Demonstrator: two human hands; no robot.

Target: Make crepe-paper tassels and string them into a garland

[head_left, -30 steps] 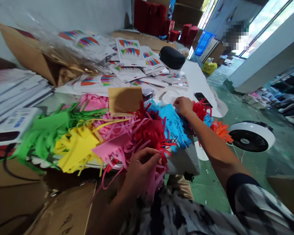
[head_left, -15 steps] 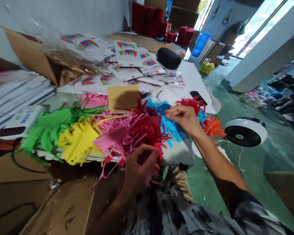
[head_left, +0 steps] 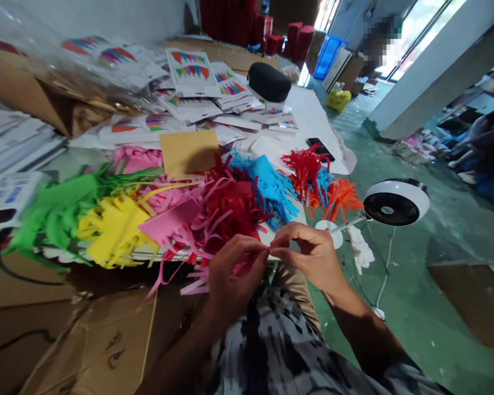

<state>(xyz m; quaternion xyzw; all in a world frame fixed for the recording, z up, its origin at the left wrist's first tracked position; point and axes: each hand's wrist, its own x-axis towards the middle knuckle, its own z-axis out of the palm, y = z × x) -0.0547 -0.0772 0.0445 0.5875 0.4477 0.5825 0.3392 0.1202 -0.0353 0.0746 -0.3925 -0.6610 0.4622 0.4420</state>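
Meeting fingertip to fingertip just off the near edge of the surface [head_left: 61,162], left hand [head_left: 230,277] and right hand [head_left: 310,255] both pinch the pink fringed paper [head_left: 195,285], whose strips trail leftward beyond the left hand.

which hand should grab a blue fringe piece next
Right, likely: the right hand only pinches a tip of the pink fringe piece and sits nearer the blue fringe; the left hand holds its bulk.
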